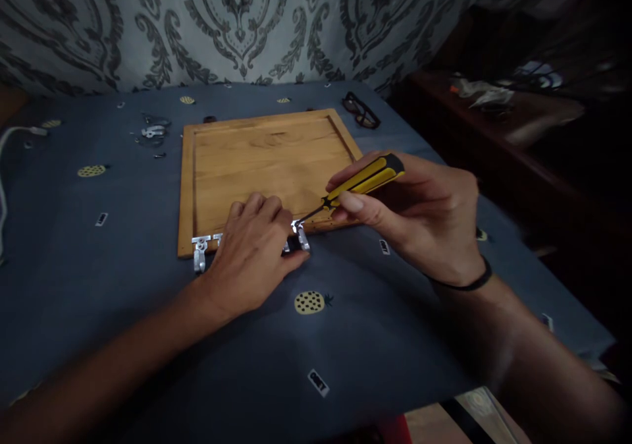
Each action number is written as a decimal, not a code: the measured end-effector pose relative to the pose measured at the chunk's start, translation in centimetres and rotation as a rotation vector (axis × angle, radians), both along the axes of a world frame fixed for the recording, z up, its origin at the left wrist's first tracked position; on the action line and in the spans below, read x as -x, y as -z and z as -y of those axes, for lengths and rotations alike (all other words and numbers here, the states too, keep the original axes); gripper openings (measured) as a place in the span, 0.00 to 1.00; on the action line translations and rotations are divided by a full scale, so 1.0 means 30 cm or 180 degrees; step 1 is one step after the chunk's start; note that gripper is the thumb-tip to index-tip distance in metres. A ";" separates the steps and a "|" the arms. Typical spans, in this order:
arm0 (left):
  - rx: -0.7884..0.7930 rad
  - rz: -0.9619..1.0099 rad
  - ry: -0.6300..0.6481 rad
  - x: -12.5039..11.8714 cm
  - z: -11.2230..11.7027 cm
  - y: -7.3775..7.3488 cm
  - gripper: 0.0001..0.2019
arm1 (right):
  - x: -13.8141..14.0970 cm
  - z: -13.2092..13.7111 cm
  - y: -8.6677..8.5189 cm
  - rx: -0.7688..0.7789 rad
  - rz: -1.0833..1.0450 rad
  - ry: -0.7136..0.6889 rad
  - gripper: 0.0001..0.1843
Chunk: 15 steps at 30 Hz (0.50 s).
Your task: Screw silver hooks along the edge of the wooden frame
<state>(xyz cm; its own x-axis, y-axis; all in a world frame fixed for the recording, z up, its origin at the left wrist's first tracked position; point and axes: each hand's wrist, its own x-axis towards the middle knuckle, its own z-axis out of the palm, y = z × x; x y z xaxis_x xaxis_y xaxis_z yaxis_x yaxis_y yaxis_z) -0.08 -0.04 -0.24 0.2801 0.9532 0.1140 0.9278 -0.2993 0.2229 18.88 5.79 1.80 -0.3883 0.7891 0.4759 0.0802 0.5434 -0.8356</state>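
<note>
A wooden board (266, 161) lies on a blue cloth with pineapple prints. Metal hooks are fixed along its near edge: one at the left (200, 251) and one at the right (301, 233). My left hand (254, 249) rests on the near edge of the board, fingers curled over the hooks there, thumb beside the right hook. My right hand (419, 210) grips a yellow and black screwdriver (363, 179). Its tip points down at the top of the right hook.
Loose metal parts (154, 131) lie on the cloth at the back left. A pair of dark glasses (361, 111) sits behind the board. A white cable (14, 138) runs at the far left. A dark wooden bench (513, 134) stands to the right.
</note>
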 end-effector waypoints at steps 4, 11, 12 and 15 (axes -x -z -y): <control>-0.0045 -0.0008 0.0004 0.000 0.002 0.005 0.15 | 0.018 0.004 0.006 -0.0246 -0.0031 0.0244 0.15; -0.0136 -0.0046 0.0023 0.003 0.001 0.007 0.15 | 0.039 0.005 0.020 -0.0720 -0.0899 0.0803 0.10; -0.0125 -0.0046 0.0018 0.003 0.001 0.006 0.15 | 0.038 0.003 0.020 -0.0722 -0.0865 0.0796 0.09; -0.0082 -0.0052 0.0013 0.004 0.000 0.005 0.15 | 0.036 0.003 0.020 -0.0744 -0.0641 0.0718 0.09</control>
